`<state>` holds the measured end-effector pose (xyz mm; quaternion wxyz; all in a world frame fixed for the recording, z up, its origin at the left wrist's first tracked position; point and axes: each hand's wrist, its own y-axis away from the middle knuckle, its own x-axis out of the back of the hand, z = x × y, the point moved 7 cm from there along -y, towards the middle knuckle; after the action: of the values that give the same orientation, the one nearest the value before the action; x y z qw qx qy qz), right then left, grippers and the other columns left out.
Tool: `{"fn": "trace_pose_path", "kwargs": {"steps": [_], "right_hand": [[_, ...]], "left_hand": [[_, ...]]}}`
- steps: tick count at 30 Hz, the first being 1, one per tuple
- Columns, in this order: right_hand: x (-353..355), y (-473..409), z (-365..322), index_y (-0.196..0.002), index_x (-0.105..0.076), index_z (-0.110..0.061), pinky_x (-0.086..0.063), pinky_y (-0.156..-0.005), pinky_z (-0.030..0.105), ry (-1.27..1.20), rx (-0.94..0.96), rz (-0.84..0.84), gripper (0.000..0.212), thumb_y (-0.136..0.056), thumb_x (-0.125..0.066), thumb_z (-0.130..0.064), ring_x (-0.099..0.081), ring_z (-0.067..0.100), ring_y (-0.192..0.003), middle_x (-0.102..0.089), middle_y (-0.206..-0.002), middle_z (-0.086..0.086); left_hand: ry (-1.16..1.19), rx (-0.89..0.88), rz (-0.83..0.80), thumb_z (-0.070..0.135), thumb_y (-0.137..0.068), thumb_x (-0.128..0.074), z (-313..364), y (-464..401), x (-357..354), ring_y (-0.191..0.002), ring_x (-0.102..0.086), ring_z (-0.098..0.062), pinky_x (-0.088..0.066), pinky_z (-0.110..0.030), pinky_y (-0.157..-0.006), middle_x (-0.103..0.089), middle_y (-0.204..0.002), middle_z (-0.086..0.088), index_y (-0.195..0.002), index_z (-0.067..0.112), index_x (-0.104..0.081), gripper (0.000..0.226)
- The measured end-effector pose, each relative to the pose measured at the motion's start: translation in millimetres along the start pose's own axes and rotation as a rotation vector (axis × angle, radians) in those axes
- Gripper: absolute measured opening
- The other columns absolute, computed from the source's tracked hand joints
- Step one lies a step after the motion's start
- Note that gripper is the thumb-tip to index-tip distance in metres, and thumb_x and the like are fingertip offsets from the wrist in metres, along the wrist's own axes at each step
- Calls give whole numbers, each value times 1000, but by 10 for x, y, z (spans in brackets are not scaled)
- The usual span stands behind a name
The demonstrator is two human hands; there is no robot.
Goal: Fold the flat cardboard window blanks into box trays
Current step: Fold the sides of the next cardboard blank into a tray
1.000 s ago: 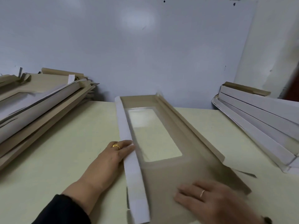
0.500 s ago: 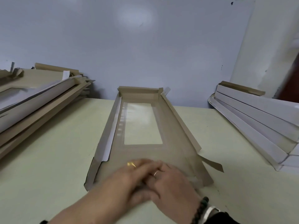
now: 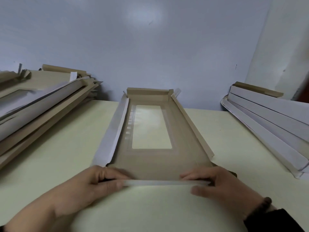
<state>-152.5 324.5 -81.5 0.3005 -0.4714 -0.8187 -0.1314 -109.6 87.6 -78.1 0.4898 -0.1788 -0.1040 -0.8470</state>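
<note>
A long brown cardboard window blank (image 3: pixel 155 161) lies lengthwise on the table, with a clear film window (image 3: pixel 151 126) in its far half. Its far end flap and both long side flaps stand partly raised; the left side flap shows its white outer face. My left hand (image 3: pixel 93 185) pinches the left end of the near end flap (image 3: pixel 165 183), fingers on the inside and thumb on the white outside. My right hand (image 3: pixel 222 185) pinches the flap's right end the same way. The flap is lifted off the table.
A stack of flat brown and white blanks (image 3: pixel 38 104) lies at the left. At the right sits a pile of folded white trays (image 3: pixel 270 124). The pale table (image 3: pixel 66 148) runs back to a blue-grey wall (image 3: pixel 150 47).
Both hands have slid from the middle of the blank's near end outward to its two corners and lifted the near end flap. The left side flap now shows its white face.
</note>
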Motion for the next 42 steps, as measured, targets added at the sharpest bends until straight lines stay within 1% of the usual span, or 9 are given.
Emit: {"fn": "trace_pose_path", "kwargs": {"steps": [4, 8, 13, 16, 20, 24, 27, 30, 42], "right_hand": [[13, -7, -37, -63, -69, -33, -32, -54, 6, -21, -3, 71, 27, -87, -57, -36, -46, -7, -51, -52, -55, -22], [79, -38, 20, -79, -68, -7, -37, -60, 17, 63, -26, 255, 26, -92, -52, -23, -53, 8, -61, -60, -66, 1], [95, -53, 59, -94, -68, -25, -37, -71, 3, 187, -75, 451, 11, -86, -61, -22, -58, 1, -86, -65, -86, -17], [36, -107, 71, -122, -56, -21, -33, -85, 9, 360, -106, 452, 36, -87, -60, -24, -50, 7, -108, -56, -114, -9], [-108, -137, -155, -122, -57, -22, -44, -89, 23, 757, -42, 338, 45, -78, -69, -20, -54, 15, -109, -56, -117, -3], [-465, -170, -489, -111, -67, -16, -50, -84, 21, 730, 243, 196, 43, -68, -73, -22, -63, 13, -104, -66, -115, 0], [-685, -259, -412, -145, -24, -19, -8, -108, 9, 529, 233, 52, 55, -96, -41, -38, -19, -2, -137, -22, -152, -9], [-637, -265, -282, -146, -18, -26, -1, -110, 9, 466, 186, -14, 57, -95, -41, -41, -6, -9, -136, -13, -152, -17], [-53, -119, -80, -98, -72, -19, -33, -80, 2, 335, 111, 221, 16, -86, -64, -21, -53, -9, -90, -60, -96, -18]], "left_hand": [[-108, 62, 262, 35, -83, -51, -33, 11, 161, -66, -53, -8, -40, -14, -60, -59, -76, -2, -62, 6, -63, 38], [-230, 121, 489, 28, -88, -54, -120, 29, 205, -55, -45, -7, -35, -17, -54, -50, -72, -3, -65, 5, -61, 33], [-522, 109, 609, 20, -92, -54, -49, 32, 199, -91, -54, 2, -41, -14, -79, -59, -98, 19, -102, 38, -59, 21], [-844, 126, 585, 24, -94, -45, -15, -29, 138, -93, -47, -6, -35, -20, -77, -50, -97, 17, -119, 40, -50, 30], [-1104, 50, 517, 5, -74, -38, 146, -75, -41, -99, -50, -15, -28, -22, -77, -57, -100, 9, -105, 34, -64, 50], [-969, -167, 264, 5, -76, -42, 238, -251, -465, -112, -57, -11, -47, -21, -89, -61, -121, 7, -113, 27, -66, 49], [-798, -142, 251, 25, -98, -36, 61, -372, -568, -131, -27, 1, -22, -17, -108, -27, -145, 19, -142, 35, -29, 46], [-841, -45, 260, 42, -98, -29, -79, -371, -478, -134, -7, 10, -5, -17, -112, -13, -144, 31, -142, 43, -17, 46], [-698, 102, 385, 40, -92, -50, -98, -103, 27, -100, -41, 9, -38, -16, -85, -41, -107, 24, -119, 39, -57, 28]]}}
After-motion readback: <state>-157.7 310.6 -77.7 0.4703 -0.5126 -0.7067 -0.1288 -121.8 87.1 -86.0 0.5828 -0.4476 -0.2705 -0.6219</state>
